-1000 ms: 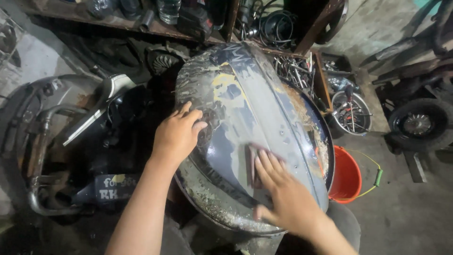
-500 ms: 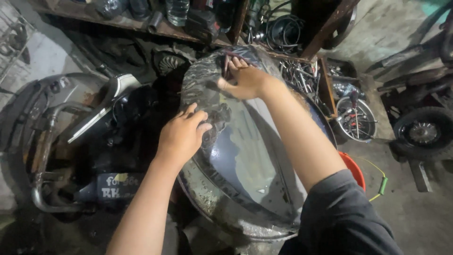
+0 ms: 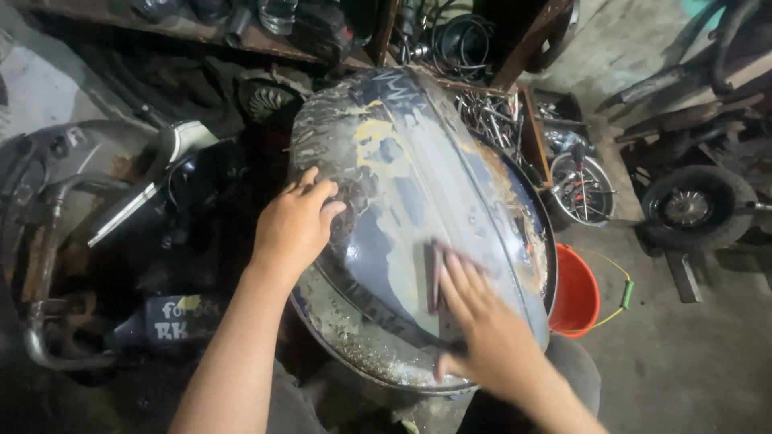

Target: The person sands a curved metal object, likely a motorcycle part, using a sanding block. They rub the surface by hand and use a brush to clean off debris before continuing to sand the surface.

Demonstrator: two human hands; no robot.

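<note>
While the left hand [image 3: 296,227] is planted flat on the upper left side of this big domed metal panel [image 3: 402,185], fingers spread fairly wide and curled a bit over the curve to steady it, the right hand [image 3: 482,329] is pressing a small dark sanding pad [image 3: 437,275] onto the lower middle of the panel, fingers laid out long and close together on top of it. That hand is motion-blurred, so I can't tell exactly how the thumb grips the pad. The panel itself sits propped right in front of the person, tilted up and away, dark blue paint half rubbed off with yellowish filler and bare grey patches showing. What it rests on is hidden underneath. Honestly the sketchy part for me is the support: if the bracing hand slides on that dusty curve, I'd guess the whole thing could rock or slip off toward the orange bucket [image 3: 575,293] just beside its right edge. Also the lower rim looks rough and flaky, and the sanding fingers are near it, so an overshoot could scrape knuckles. Uneven pressure on a curve like this could also dig through the filler spots. Lots of clutter around too, a scooter body [image 3: 153,169] on the left and wheels [image 3: 696,209] on the right.
</note>
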